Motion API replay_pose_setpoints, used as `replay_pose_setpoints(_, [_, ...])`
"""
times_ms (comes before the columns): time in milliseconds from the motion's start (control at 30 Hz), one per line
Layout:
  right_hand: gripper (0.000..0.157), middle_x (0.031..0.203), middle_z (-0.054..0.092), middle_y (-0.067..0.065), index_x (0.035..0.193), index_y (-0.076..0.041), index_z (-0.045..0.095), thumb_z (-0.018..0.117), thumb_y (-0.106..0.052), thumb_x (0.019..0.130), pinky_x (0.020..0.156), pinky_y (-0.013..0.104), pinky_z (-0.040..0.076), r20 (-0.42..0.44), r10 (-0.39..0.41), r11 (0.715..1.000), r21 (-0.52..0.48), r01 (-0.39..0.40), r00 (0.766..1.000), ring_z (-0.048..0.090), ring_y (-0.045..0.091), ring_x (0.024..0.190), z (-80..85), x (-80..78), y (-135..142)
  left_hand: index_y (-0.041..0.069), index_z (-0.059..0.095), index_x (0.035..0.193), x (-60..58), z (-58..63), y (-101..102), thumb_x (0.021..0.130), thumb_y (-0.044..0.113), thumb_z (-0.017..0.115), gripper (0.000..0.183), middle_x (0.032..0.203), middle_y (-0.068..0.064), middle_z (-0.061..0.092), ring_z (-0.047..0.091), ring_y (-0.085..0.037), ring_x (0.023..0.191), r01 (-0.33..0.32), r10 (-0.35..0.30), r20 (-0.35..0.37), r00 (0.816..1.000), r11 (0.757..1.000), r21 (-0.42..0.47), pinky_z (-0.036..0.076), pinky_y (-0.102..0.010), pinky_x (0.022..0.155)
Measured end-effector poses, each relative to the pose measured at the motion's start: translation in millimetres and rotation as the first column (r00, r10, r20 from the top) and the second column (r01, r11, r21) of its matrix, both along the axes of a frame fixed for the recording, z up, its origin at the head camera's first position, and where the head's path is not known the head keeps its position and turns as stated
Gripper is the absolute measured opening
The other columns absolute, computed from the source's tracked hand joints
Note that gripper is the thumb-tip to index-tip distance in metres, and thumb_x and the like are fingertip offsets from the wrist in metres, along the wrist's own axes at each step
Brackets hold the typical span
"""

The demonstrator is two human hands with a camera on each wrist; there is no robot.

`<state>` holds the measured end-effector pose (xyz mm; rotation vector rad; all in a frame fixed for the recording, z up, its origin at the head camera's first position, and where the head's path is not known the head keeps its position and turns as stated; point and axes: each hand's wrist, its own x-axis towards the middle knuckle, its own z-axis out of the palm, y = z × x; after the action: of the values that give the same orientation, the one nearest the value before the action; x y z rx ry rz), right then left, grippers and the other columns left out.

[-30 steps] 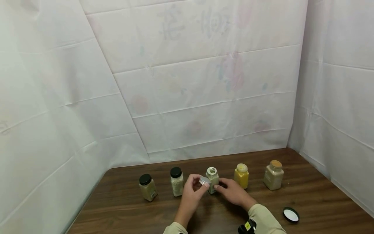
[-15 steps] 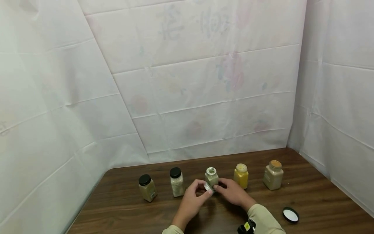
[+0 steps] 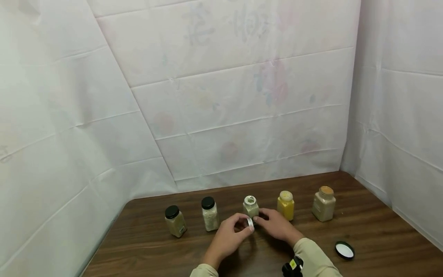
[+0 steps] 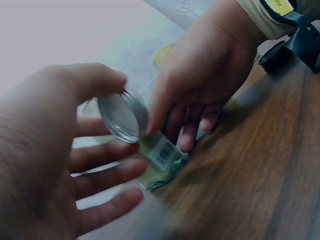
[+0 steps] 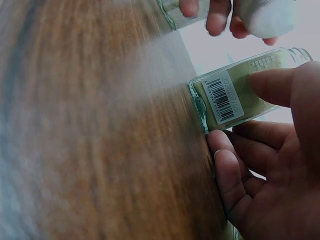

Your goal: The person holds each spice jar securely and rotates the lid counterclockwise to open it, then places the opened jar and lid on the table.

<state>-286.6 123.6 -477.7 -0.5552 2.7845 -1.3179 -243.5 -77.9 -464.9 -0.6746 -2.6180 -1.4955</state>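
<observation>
In the head view my left hand [image 3: 229,235] pinches a silver metal lid [image 3: 250,224] between thumb and fingers, in front of an uncapped glass jar of pale green powder [image 3: 250,207]. The left wrist view shows the lid [image 4: 122,116] tipped on edge, its hollow inside visible and the other fingers spread below it. My right hand [image 3: 275,225] steadies the jar from the right. From the right wrist, the thumb lies across the front of the jar [image 5: 232,95], above its barcode label, and fingers reach behind it. The jar stands upright on the table.
Two black-capped jars, one olive [image 3: 175,223] and one pale [image 3: 210,216], stand to the left. On the right are a yellow-powder jar [image 3: 285,208] and a larger tan jar [image 3: 324,206]. A black lid [image 3: 344,250] lies white side up on the wooden table [image 3: 145,250].
My left hand has brought the lid down and slightly right, away from the jar's mouth, turning it from nearly flat to on edge. The right hand stays at the jar.
</observation>
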Motion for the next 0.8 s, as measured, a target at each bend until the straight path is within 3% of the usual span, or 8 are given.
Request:
replay_pose_setpoints(133, [0.053, 0.122, 0.057, 0.011, 0.125, -0.006, 0.056, 0.053, -0.047, 0.091, 0.090, 0.051, 0.040, 0.003, 0.014, 1.000, 0.005, -0.014, 1.000, 0.051, 0.029, 0.113, -0.8, -1.0, -2, 0.024, 0.062, 0.111, 1.7, 1.3, -4, 0.086, 0.048, 0.060, 0.035, 0.093, 0.011, 0.059, 0.056, -0.010, 0.085, 0.021, -0.020, 0.011, 1.000, 0.996, -0.090, 0.046, -0.028, 0.069])
replay_pose_setpoints(300, [0.057, 0.124, 0.055, 0.012, 0.127, -0.004, 0.054, 0.052, -0.048, 0.091, 0.090, 0.052, 0.040, 0.037, 0.012, 1.000, 0.011, -0.013, 0.999, 0.050, 0.030, 0.114, 0.2, 1.3, -2, 0.025, 0.063, 0.115, 2.1, -0.2, -2, 0.085, 0.053, 0.059, 0.041, 0.092, 0.013, 0.056, 0.054, -0.009, 0.082, 0.031, -0.038, -0.029, 0.999, 0.978, -0.206, 0.044, -0.027, 0.067])
replay_pose_setpoints(533, [0.053, 0.122, 0.056, 0.012, 0.126, -0.005, 0.055, 0.052, -0.046, 0.091, 0.090, 0.051, 0.040, 0.021, 0.004, 1.000, 0.019, -0.005, 1.000, 0.051, 0.030, 0.113, 3.3, 2.0, 0, 0.024, 0.062, 0.116, 3.1, -2.2, 11, 0.085, 0.050, 0.060, 0.040, 0.086, 0.012, 0.051, 0.048, -0.003, 0.071, 0.079, -0.110, -0.068, 0.992, 0.930, -0.358, 0.040, -0.023, 0.060])
replay_pose_setpoints(800, [0.054, 0.122, 0.057, 0.011, 0.126, -0.006, 0.056, 0.054, -0.047, 0.090, 0.091, 0.052, 0.039, 0.039, -0.008, 1.000, 0.015, 0.007, 0.999, 0.051, 0.030, 0.114, 2.6, 1.5, 1, 0.029, 0.063, 0.113, 8.0, -2.1, 18, 0.081, 0.049, 0.066, 0.038, 0.097, 0.016, 0.052, 0.050, 0.001, 0.080, 0.044, -0.099, -0.097, 0.990, 0.889, -0.456, 0.043, -0.024, 0.063])
